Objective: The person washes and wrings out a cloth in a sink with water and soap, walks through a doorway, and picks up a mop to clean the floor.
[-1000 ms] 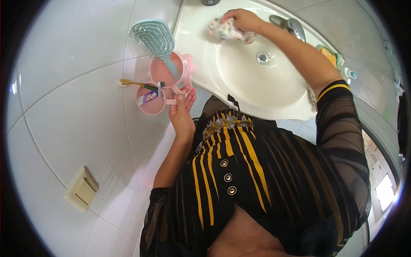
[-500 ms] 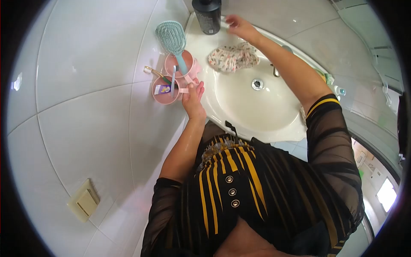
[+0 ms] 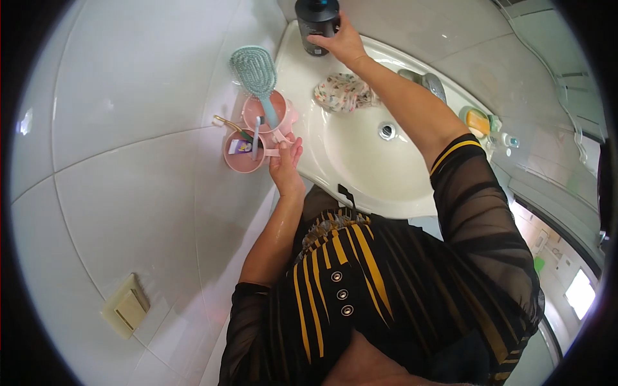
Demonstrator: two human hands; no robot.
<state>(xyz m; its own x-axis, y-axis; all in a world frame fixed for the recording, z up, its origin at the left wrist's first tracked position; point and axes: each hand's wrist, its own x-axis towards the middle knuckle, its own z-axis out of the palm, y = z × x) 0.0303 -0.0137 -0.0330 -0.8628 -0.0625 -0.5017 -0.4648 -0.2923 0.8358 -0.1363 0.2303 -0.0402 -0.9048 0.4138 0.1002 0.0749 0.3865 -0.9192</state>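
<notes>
My left hand (image 3: 286, 168) is closed on the handles of two pink cups (image 3: 239, 165), held beside the sink's left edge. A light-blue hairbrush (image 3: 253, 71) stands in the farther cup, bristles toward me. In the nearer cup are a toothbrush (image 3: 255, 141), a small purple-and-white tube (image 3: 240, 147) and a thin stick-like item with a green part. At the sink's back left corner, my right hand (image 3: 346, 44) is wrapped around the side of a black bottle (image 3: 313, 26), thumb across its front. The bottle's top is cut off by the frame edge.
A patterned cloth (image 3: 341, 93) lies on the back rim of the white sink (image 3: 360, 170). The faucet (image 3: 432, 87) is partly behind my right forearm. An orange soap bar (image 3: 477, 121) sits at the right, and a tiled wall with a switch (image 3: 129, 307) runs along the left.
My right hand has moved left and closed on the black bottle, which it was apart from before. In view, the cups in my left hand sit slightly lower.
</notes>
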